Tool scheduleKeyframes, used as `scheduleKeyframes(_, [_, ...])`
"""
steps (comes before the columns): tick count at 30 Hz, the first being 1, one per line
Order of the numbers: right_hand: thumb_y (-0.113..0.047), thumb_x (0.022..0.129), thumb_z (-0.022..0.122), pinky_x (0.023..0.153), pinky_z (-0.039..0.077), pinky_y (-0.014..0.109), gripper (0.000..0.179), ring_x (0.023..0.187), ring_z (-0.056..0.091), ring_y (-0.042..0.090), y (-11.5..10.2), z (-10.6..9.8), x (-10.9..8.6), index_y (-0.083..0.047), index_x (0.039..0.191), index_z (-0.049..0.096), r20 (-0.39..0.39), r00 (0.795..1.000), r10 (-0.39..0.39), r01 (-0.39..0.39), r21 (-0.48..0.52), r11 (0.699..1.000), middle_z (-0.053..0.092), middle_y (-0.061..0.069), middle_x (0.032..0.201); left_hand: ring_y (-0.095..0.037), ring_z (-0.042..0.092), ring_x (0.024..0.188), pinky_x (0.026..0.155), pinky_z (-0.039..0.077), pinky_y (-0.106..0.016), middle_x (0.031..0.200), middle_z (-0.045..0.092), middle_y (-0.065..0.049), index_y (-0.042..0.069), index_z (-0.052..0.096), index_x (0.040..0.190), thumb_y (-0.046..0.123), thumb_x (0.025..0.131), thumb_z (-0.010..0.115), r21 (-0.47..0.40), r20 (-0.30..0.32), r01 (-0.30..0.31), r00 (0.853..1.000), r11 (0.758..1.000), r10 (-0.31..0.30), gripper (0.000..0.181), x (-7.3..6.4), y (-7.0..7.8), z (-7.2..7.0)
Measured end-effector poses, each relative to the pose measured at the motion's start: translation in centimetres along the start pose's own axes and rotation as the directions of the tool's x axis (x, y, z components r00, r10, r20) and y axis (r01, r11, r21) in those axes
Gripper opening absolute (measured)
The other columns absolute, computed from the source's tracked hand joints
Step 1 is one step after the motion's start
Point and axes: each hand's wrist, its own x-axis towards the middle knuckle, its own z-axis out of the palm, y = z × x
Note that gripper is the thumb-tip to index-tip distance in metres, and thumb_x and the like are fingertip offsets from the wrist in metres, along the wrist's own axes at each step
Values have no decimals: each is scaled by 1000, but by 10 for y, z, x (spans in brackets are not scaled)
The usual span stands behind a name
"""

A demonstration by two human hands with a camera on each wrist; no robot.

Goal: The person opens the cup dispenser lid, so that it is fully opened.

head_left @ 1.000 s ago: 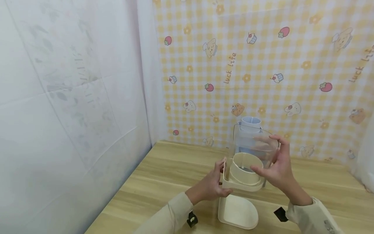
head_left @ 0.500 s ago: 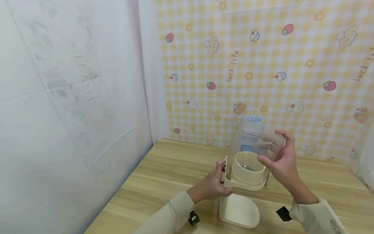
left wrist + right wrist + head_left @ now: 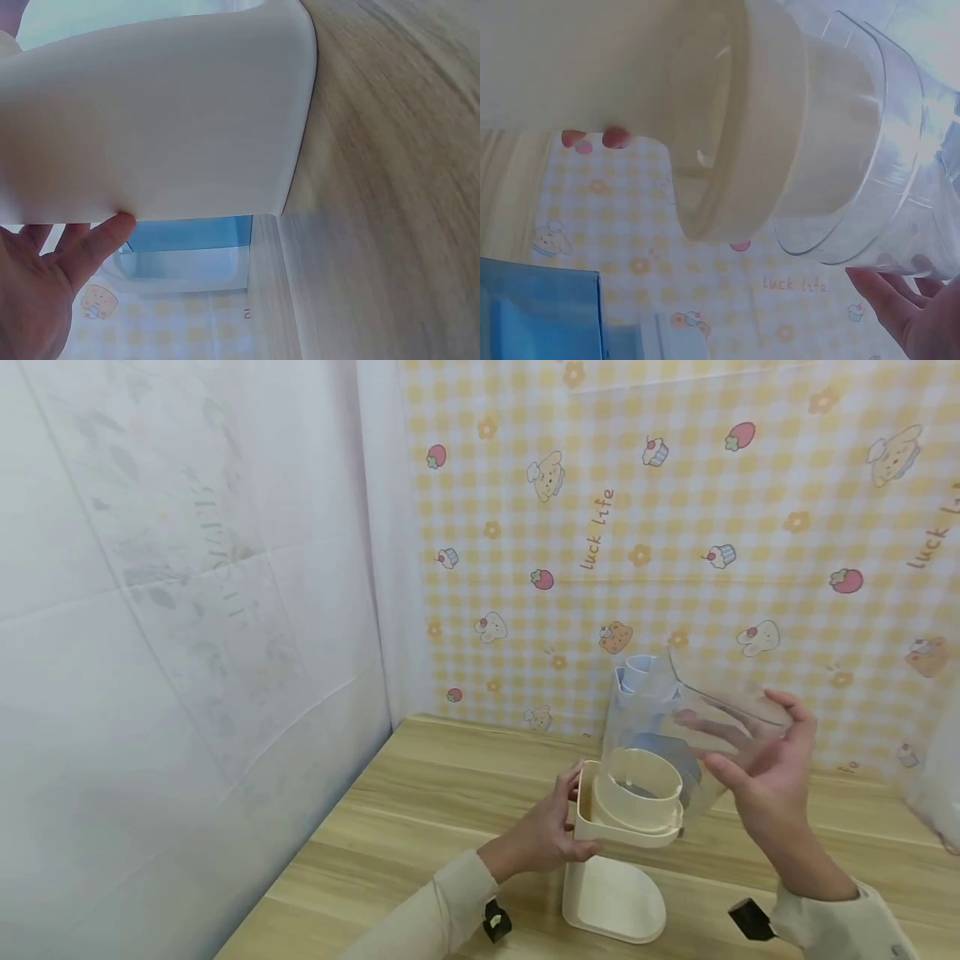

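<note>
A cream plastic dispenser stand (image 3: 626,837) with a round collar (image 3: 637,793) on top rises from a flat rounded base (image 3: 618,906) on the table. My left hand (image 3: 534,837) grips its upper part from the left side, the fingers behind and the thumb in front. My right hand (image 3: 776,793) holds a clear plastic container (image 3: 723,693), tilted to the right over the collar. From the right wrist view, the container's open rim (image 3: 832,247) stands around or just off the end of the collar (image 3: 840,127); I cannot tell how far apart.
Behind the cream stand, a similar blue dispenser (image 3: 611,714) stands on the wooden table (image 3: 420,793). A checked cartoon cloth (image 3: 510,510) hangs at the back. A white curtain (image 3: 187,652) borders the left side.
My right hand has moved right and tipped the clear container away from the cream stand, so its lower end has come out of the top. My left hand stays where it was.
</note>
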Motion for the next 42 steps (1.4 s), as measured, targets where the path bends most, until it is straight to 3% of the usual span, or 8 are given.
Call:
scheduleKeyframes(6, [33,78,57,77,59,43,78,107,63,46,-12,-1,3,4,139,19,-33,999,-21,21,20,1000,46,35,136,-14,45,122,78,55,-24,147,37,-15,23,0,157,9,87,72,-94,16,5,1000,996,-3,102,-3,-1,-5])
scheduleKeyframes(15, [31,78,59,77,58,48,77,106,62,51,-27,0,3,7,136,14,-25,999,-39,42,118,992,49,43,129,-18,48,127,69,59,-29,154,36,-17,19,7,160,-3,87,68,-251,-24,-74,997,965,70,98,-10,-8,-10])
scheduleKeyframes(19, [33,77,57,77,58,49,77,106,62,51,-33,1,2,7,135,14,-28,999,-39,42,129,991,49,43,129,-21,49,128,72,59,-31,155,36,-19,17,10,160,17,93,70,-290,-41,-112,994,950,104,90,-11,-12,-11])
scheduleKeyframes(24, [34,78,54,81,57,49,78,110,61,51,-40,1,-3,6,136,11,4,1000,-18,18,134,991,49,41,131,-22,50,129,78,58,-31,152,39,-22,9,8,159,61,91,59,-206,-61,-171,985,964,162,99,-13,-15,-13])
scheduleKeyframes(28, [33,80,53,83,56,51,79,114,58,52,-49,-2,-7,6,139,8,38,999,-11,6,137,991,46,43,134,-25,50,130,83,56,-32,149,43,-22,8,16,158,66,89,57,-150,-108,-174,981,973,159,99,-16,-15,-14])
scheduleKeyframes(32, [32,81,53,86,55,51,79,118,55,51,-56,-3,-9,5,140,7,86,996,-8,-3,137,991,42,43,137,-27,52,129,86,56,-33,147,46,-20,6,32,153,46,95,64,-122,-176,-238,961,964,215,78,-17,-16,-19])
scheduleKeyframes(36, [32,80,54,89,54,50,80,121,54,50,-61,-3,-12,4,140,9,119,993,-9,-6,125,992,40,42,140,-26,58,118,76,59,-34,134,52,-25,-7,47,139,13,93,70,-22,-260,-338,911,941,321,55,-19,-3,-27])
scheduleKeyframes(42, [32,78,58,89,54,48,81,121,55,48,-65,-5,-17,7,140,11,131,991,-1,-10,81,997,40,39,141,-22,60,106,66,59,-36,122,56,-29,-13,55,125,-13,80,73,25,-308,-311,902,950,303,48,-23,22,-40])
